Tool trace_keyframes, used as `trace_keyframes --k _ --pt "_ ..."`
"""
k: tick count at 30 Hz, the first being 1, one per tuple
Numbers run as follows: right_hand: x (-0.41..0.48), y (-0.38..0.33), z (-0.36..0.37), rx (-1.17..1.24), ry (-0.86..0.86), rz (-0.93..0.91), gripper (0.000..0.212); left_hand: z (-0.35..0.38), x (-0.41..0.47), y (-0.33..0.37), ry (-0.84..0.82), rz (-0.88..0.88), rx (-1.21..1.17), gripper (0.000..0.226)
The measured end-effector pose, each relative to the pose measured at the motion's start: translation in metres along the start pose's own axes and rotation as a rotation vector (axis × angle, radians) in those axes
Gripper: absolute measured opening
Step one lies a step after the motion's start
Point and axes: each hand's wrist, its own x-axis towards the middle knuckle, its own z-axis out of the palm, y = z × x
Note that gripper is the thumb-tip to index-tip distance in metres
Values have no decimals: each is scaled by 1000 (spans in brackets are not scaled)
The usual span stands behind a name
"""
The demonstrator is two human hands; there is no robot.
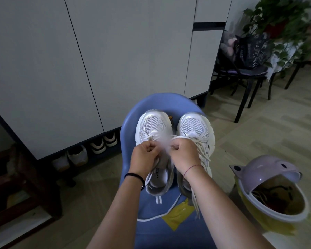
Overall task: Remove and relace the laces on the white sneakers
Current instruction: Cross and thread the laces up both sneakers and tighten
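Observation:
Two white sneakers stand side by side, toes away from me, on a blue chair seat (128, 119). The left sneaker (153, 126) has its lace (155, 136) pulled up over the tongue. My left hand (145, 157) pinches one strand of that lace above the shoe. My right hand (184, 155) pinches the other strand, which loops over my fingers. The stretch of lace between the hands is blurred. The right sneaker (196, 128) is laced, and its loose lace ends (196, 200) hang down past my right forearm.
A lilac-lidded bin (269, 191) with a yellow liner stands open at the right. A white cabinet (79, 60) faces me, with several shoes (97, 146) under it. Behind at the right are a black chair (244, 78) and a potted plant (280, 20). A yellow wrapper (178, 214) lies on the seat.

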Motion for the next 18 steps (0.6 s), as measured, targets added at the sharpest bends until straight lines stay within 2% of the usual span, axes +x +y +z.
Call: trace_keyframes --k 11,18 --pt "-4 -7 -2 24 1 -5 18 -2 1 0 9 -4 47 14" --pt "-3 -4 4 -69 96 10 19 -6 0 -2 27 -33 -17 20"
